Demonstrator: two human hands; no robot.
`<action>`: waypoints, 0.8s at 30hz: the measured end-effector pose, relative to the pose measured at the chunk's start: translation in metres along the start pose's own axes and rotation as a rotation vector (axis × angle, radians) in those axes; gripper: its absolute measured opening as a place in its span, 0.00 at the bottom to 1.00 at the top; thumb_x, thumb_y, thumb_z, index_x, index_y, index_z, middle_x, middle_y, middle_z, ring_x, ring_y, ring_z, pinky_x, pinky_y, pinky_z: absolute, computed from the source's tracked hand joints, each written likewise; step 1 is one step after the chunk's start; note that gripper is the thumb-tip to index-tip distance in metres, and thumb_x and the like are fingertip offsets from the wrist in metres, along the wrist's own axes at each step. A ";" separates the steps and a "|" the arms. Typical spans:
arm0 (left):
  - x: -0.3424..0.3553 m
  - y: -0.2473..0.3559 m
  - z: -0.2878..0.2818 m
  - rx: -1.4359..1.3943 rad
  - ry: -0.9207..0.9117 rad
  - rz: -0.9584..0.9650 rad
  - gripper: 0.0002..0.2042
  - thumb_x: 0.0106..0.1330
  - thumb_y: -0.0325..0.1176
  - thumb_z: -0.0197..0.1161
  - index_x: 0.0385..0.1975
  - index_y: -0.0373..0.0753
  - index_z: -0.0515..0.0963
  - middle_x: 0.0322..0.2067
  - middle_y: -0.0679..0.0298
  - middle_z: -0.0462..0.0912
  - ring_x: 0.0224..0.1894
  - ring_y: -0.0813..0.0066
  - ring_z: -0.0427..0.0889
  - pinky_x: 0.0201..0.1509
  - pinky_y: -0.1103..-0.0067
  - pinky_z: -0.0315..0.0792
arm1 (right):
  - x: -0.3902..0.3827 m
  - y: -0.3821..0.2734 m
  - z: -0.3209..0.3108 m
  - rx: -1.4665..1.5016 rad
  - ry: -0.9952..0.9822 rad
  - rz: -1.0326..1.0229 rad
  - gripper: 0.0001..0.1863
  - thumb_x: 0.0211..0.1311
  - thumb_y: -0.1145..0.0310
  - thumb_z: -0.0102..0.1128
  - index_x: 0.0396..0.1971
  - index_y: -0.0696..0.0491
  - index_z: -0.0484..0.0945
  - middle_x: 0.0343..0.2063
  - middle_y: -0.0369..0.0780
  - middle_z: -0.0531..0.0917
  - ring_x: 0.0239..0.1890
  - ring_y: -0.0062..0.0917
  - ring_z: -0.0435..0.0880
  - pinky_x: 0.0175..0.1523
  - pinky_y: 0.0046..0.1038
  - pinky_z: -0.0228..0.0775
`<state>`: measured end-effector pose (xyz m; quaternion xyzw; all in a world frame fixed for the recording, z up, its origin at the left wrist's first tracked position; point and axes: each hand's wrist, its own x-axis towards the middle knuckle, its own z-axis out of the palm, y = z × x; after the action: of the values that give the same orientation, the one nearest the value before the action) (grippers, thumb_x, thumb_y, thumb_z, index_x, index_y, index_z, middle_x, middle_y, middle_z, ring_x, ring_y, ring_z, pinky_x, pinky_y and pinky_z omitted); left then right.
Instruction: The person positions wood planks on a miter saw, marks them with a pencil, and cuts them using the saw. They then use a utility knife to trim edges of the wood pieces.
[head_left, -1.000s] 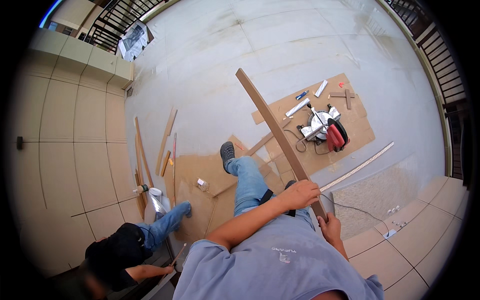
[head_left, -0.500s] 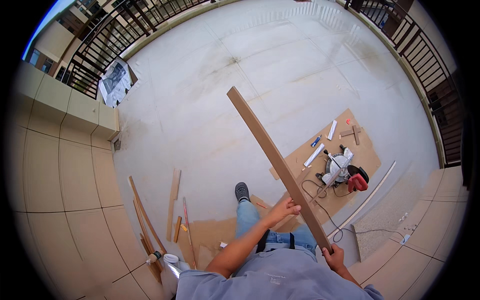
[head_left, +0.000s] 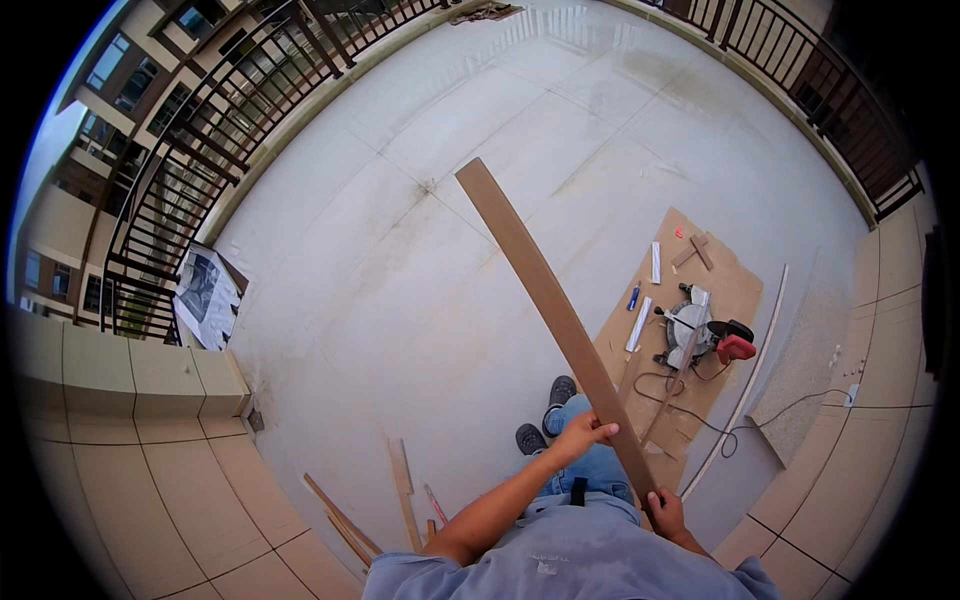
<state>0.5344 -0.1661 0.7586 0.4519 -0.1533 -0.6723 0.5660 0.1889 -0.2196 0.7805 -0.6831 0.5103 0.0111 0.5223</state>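
A long brown board (head_left: 540, 300) slants from my body up toward the middle of the view. My left hand (head_left: 585, 435) grips it partway along, thumb on the near edge and fingers hidden. My right hand (head_left: 668, 512) is closed round its near end. My dark shoes (head_left: 530, 438) and jeans show beside it. Past the board, a mitre saw (head_left: 690, 325) with a red handle lies on a cardboard sheet (head_left: 735, 290), with silver-white packs (head_left: 639, 322), a blue tool (head_left: 633, 297) and crossed brown offcuts (head_left: 693, 250).
Loose wooden strips (head_left: 405, 470) lie at lower left. A pale strip (head_left: 745, 372), cable (head_left: 785, 410) and speckled slab (head_left: 792, 400) are at right. Dark railings (head_left: 830, 100) edge the concrete terrace (head_left: 380, 280). Tiled low walls (head_left: 100, 380) flank it; a white sheet (head_left: 205, 300) leans at left.
The view has swung toward the terrace and railings; the co-worker seen earlier at lower left is out of view. My feet are closer together. The board stays in both hands.
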 end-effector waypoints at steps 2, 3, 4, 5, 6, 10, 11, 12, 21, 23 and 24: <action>0.017 0.018 -0.017 0.044 -0.058 -0.038 0.19 0.74 0.44 0.65 0.54 0.34 0.80 0.47 0.63 0.87 0.50 0.73 0.85 0.57 0.73 0.79 | 0.016 0.001 0.022 0.043 0.049 0.013 0.21 0.72 0.56 0.61 0.29 0.61 0.77 0.22 0.46 0.85 0.25 0.27 0.86 0.33 0.33 0.75; 0.031 0.031 -0.025 0.073 -0.087 -0.052 0.18 0.75 0.43 0.65 0.54 0.34 0.80 0.47 0.63 0.87 0.50 0.73 0.85 0.57 0.73 0.79 | 0.027 0.004 0.032 0.067 0.082 0.022 0.21 0.72 0.55 0.61 0.29 0.61 0.77 0.23 0.46 0.85 0.25 0.28 0.86 0.32 0.33 0.75; 0.046 0.047 -0.029 0.101 -0.121 -0.065 0.18 0.75 0.42 0.65 0.54 0.34 0.80 0.47 0.63 0.87 0.50 0.73 0.84 0.58 0.73 0.79 | 0.038 0.004 0.041 0.092 0.125 0.018 0.22 0.71 0.53 0.61 0.30 0.60 0.77 0.22 0.49 0.84 0.25 0.35 0.85 0.32 0.36 0.73; 0.062 0.062 -0.031 0.131 -0.160 -0.082 0.18 0.75 0.42 0.65 0.53 0.34 0.80 0.47 0.63 0.87 0.51 0.73 0.84 0.58 0.72 0.78 | 0.047 0.004 0.047 0.036 0.139 -0.003 0.22 0.70 0.53 0.61 0.30 0.60 0.78 0.22 0.50 0.83 0.26 0.37 0.84 0.33 0.37 0.73; 0.083 0.078 -0.038 0.156 -0.121 -0.058 0.18 0.75 0.41 0.65 0.54 0.34 0.80 0.46 0.63 0.86 0.50 0.73 0.84 0.58 0.73 0.78 | 0.071 0.000 0.054 -0.011 0.158 -0.030 0.22 0.70 0.52 0.62 0.31 0.60 0.78 0.23 0.50 0.83 0.26 0.40 0.84 0.33 0.38 0.73; 0.101 0.154 -0.060 0.296 -0.084 -0.096 0.19 0.74 0.41 0.66 0.54 0.32 0.79 0.46 0.62 0.86 0.50 0.72 0.84 0.58 0.74 0.78 | 0.134 -0.072 0.059 0.062 0.200 0.023 0.21 0.68 0.51 0.62 0.34 0.58 0.79 0.29 0.52 0.82 0.33 0.47 0.83 0.39 0.41 0.73; 0.122 0.189 -0.061 0.344 -0.078 -0.070 0.19 0.74 0.41 0.66 0.54 0.32 0.79 0.46 0.62 0.86 0.50 0.71 0.84 0.59 0.73 0.78 | 0.156 -0.087 0.054 0.035 0.238 -0.027 0.21 0.67 0.51 0.63 0.35 0.57 0.80 0.31 0.52 0.83 0.34 0.46 0.83 0.41 0.41 0.74; 0.133 0.217 -0.064 0.413 -0.060 -0.055 0.19 0.74 0.42 0.66 0.54 0.32 0.80 0.47 0.60 0.86 0.51 0.71 0.84 0.61 0.73 0.76 | 0.174 -0.110 0.047 0.067 0.262 -0.055 0.20 0.67 0.51 0.63 0.35 0.57 0.80 0.32 0.52 0.83 0.35 0.47 0.83 0.41 0.41 0.74; 0.215 0.451 -0.035 0.024 -0.355 0.482 0.17 0.73 0.47 0.64 0.54 0.44 0.78 0.42 0.59 0.85 0.47 0.62 0.83 0.61 0.58 0.76 | 0.311 -0.282 0.052 0.202 0.525 -0.237 0.15 0.67 0.56 0.65 0.38 0.53 0.79 0.35 0.43 0.83 0.40 0.40 0.84 0.45 0.39 0.74; 0.231 0.507 -0.023 0.040 -0.438 0.549 0.17 0.73 0.46 0.65 0.54 0.45 0.77 0.37 0.62 0.83 0.41 0.65 0.82 0.55 0.61 0.78 | 0.339 -0.328 0.049 0.196 0.743 -0.352 0.15 0.67 0.59 0.65 0.44 0.53 0.78 0.40 0.42 0.83 0.46 0.39 0.83 0.50 0.38 0.74; 0.243 0.529 -0.019 0.079 -0.476 0.581 0.18 0.72 0.43 0.67 0.56 0.45 0.76 0.36 0.63 0.82 0.40 0.67 0.81 0.53 0.62 0.78 | 0.352 -0.337 0.055 0.205 0.889 -0.339 0.16 0.66 0.62 0.65 0.49 0.53 0.77 0.43 0.43 0.83 0.50 0.39 0.81 0.55 0.39 0.74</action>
<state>0.8903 -0.5447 1.0228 0.2422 -0.4284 -0.5633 0.6637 0.6245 -0.4435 0.7995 -0.6403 0.5641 -0.4171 0.3127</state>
